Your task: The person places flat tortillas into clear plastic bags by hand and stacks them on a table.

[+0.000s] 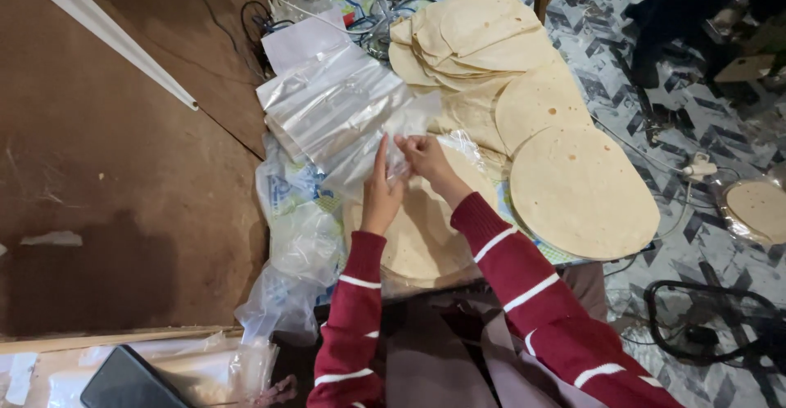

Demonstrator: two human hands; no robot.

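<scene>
Both my hands, left [381, 189] and right [423, 156], reach forward, wrists raised, each grip pinching a clear plastic bag [372, 142] above a flatbread [422, 236].

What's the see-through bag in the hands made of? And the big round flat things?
The bag, pinched by the left hand and right hand, looks like thin clear plastic film: shiny, crinkled, see-through. The round flatbreads look like baked dough: pale, matte, with small brown spots. The sleeves seem knitted fabric, red with white stripes.
</scene>
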